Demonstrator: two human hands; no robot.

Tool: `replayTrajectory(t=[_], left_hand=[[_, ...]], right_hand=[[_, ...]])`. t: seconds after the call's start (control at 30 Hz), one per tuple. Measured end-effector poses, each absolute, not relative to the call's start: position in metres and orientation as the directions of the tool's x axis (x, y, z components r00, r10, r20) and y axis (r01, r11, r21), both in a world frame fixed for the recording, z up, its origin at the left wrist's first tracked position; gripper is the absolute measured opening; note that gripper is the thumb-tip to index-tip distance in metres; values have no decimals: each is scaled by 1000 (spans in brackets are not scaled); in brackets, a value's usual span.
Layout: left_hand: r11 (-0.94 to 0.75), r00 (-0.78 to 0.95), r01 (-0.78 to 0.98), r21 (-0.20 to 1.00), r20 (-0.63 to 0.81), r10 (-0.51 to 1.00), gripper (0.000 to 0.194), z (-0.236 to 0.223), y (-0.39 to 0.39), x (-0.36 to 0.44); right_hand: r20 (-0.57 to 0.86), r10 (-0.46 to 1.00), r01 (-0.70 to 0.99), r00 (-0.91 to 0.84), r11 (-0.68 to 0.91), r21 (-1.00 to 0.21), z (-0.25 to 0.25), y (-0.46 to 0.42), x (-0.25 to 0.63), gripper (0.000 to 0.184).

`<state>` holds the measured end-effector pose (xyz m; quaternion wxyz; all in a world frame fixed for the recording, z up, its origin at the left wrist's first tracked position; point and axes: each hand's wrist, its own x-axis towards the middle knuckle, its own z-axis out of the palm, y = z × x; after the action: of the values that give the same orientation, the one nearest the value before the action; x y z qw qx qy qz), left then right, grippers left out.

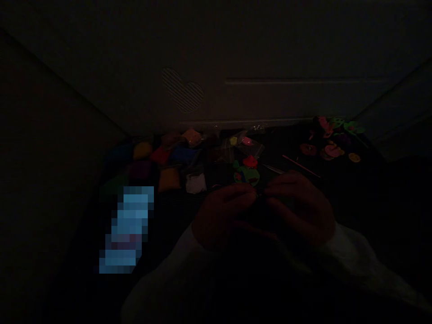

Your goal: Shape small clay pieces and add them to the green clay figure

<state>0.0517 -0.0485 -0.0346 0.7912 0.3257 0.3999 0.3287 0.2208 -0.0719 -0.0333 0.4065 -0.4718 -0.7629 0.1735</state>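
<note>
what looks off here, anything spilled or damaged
Nothing looks spilled or broken, though dimness hides detail. The one oddity is the bright blue patch, likely a screen, left of the left hand: it shows only as coarse blocks, its content unreadable.

Clear, glossy plastic: the small bags (pixel 254 148) at the far middle. Light, matt cloth: the sleeves (pixel 354 252). Ribbed surface: the heart-shaped relief (pixel 184 91), far left of centre.

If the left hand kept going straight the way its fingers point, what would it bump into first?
Most likely the right hand, whose fingertips face those of the left hand. It is too dark to be sure of their depth.
</note>
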Motion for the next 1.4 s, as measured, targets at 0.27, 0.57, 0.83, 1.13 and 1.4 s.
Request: replayTrajectory(t=[0.27,0.57,0.83,1.13,1.4], left_hand=[[473,469,-114,873,-373,801,13,-46,-45,50],[519,486,-73,851,-424,764,12,-50,-44,51],[345,385,70,936,-344,856,14,-53,-41,48],[327,385,12,945,-306,871,15,-56,-40,48],[268,362,36,963,-263,894,9,-57,-41,46]], right_hand=[[486,831,610,-268,537,-582,-43,-66,217,19],[480,825,633,-298,547,-548,-49,-62,216,18],[485,822,630,-297,551,-547,-53,-62,217,14],[449,856,561,-256,510,-652,-57,-62,217,15],[485,823,600,-296,555,-575,-57,-61,217,25]])
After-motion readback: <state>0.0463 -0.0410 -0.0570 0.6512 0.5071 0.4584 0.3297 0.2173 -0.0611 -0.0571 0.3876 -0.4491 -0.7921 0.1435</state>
